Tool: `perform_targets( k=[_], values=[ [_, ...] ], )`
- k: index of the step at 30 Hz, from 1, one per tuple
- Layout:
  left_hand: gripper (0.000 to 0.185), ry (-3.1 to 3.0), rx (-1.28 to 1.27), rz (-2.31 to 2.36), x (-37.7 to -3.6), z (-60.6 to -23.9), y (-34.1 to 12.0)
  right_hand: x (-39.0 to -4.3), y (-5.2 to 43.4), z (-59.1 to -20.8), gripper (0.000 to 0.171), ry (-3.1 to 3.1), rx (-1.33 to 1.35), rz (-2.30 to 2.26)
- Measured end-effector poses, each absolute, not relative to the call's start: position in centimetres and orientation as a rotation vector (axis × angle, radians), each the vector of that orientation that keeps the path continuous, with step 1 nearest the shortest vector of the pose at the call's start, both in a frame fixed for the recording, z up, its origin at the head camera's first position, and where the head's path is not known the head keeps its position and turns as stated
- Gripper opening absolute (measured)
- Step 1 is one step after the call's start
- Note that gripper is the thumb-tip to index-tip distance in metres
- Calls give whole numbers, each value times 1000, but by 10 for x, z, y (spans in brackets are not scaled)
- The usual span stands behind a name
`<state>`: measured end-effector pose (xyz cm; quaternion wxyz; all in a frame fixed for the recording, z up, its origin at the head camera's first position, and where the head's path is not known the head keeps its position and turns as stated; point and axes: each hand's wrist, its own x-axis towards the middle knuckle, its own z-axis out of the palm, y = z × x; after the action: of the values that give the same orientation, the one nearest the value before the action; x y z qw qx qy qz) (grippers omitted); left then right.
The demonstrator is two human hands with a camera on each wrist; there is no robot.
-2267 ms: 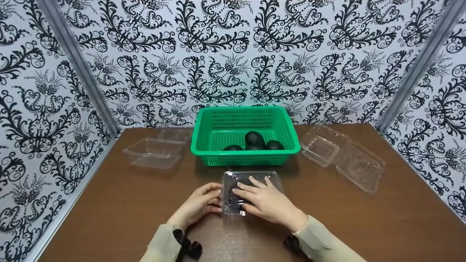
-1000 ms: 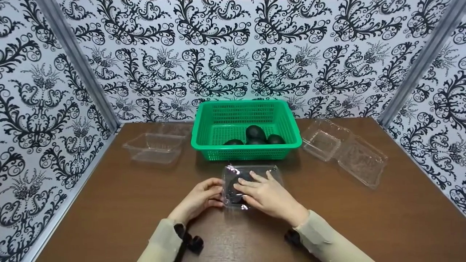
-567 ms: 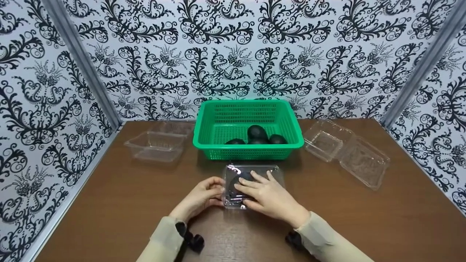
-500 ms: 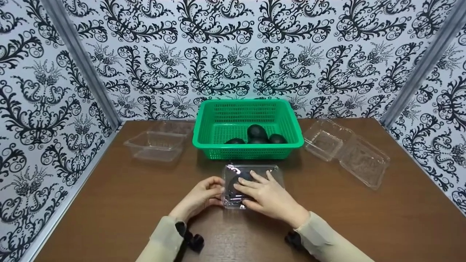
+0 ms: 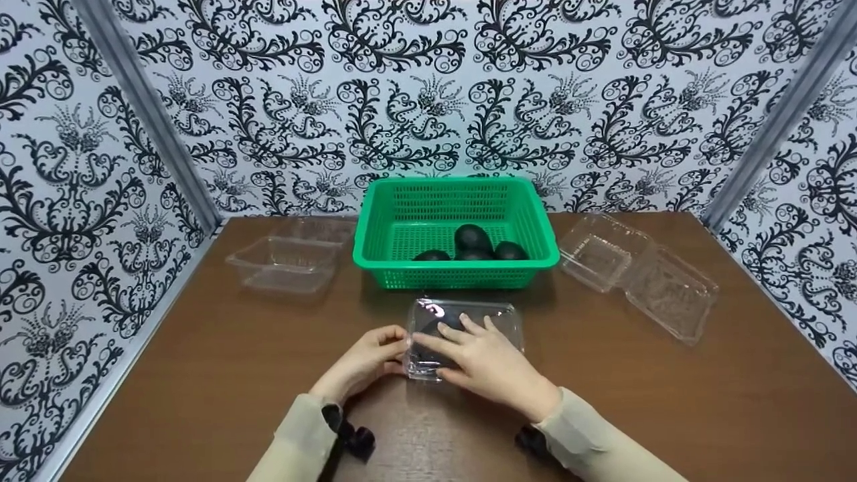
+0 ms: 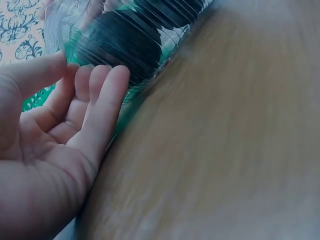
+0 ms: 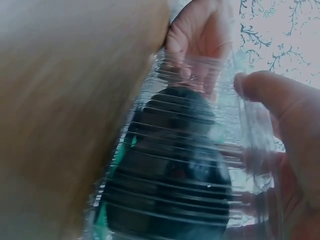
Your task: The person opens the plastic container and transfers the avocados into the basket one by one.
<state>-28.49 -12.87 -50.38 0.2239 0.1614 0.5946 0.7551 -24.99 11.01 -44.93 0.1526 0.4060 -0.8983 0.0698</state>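
You are working over the brown worktop, and the clear plastic box is sitting near its front edge, just in front of the green basket. Your right hand is lying flat on the lid with the fingers straight, pressing rather than gripping. Your left hand is touching the box's left side with loosely bent fingertips; it looks more like steadying than a firm grip. To do this well, I would be keeping the left hand as the stop against that wall and spreading the right hand's pressure along the rim, since thin plastic probably buckles if pushed in the middle.

The basket, toward the back edge, is holding four dark round fruits. An open box is lying hinged flat near the right edge, with nothing showing inside. Another see-through box is standing near the left edge, also bare. The box under your hands is holding one dark fruit.
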Motion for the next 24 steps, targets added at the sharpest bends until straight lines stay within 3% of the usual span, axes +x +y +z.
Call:
perform_targets(
  k=[11,24],
  values=[
    [11,1584,488,2052,-286,-506,-132,-247,107,-454,36,-2410,1180,152],
    [11,1612,349,2093,-285,-503,-131,-246,111,-444,44,-2615,1206,281]
  ],
)
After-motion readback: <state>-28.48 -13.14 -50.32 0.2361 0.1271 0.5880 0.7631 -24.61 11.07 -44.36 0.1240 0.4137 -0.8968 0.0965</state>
